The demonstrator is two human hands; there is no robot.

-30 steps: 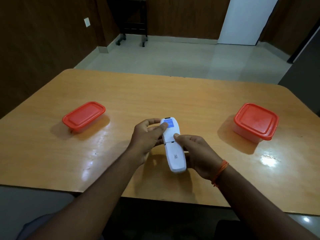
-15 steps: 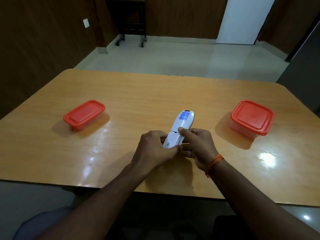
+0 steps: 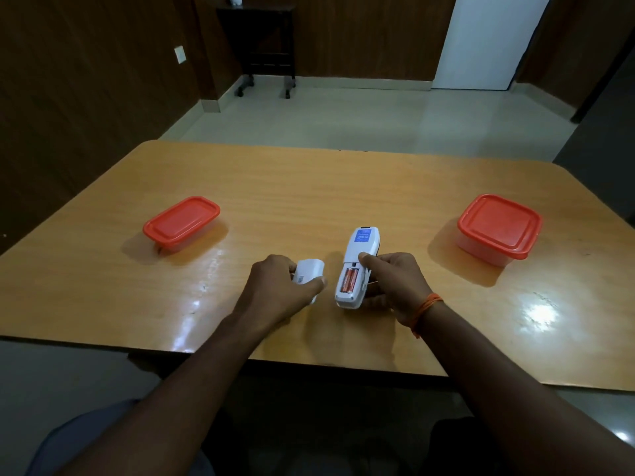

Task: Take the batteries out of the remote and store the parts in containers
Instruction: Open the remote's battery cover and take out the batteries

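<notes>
A white remote [image 3: 359, 250] lies back-up near the table's front middle, its battery bay uncovered. Orange batteries [image 3: 349, 280] sit side by side inside the bay. My right hand [image 3: 395, 281] grips the remote from its right side, thumb on its back. My left hand [image 3: 280, 288] holds the white battery cover [image 3: 309, 271] just left of the remote, apart from it. A rectangular container with a red lid [image 3: 182, 219] stands at the left, and a squarer one with a red lid [image 3: 498, 226] at the right; both are closed.
The wooden table [image 3: 309, 187] has its front edge close to me. Beyond it are a tiled floor, a dark wheeled stand [image 3: 266, 46] by the wall and a white door [image 3: 488, 39].
The battery cover has come off the remote: my left hand has pulled it away to the left, exposing the batteries. My right hand keeps hold of the remote body.
</notes>
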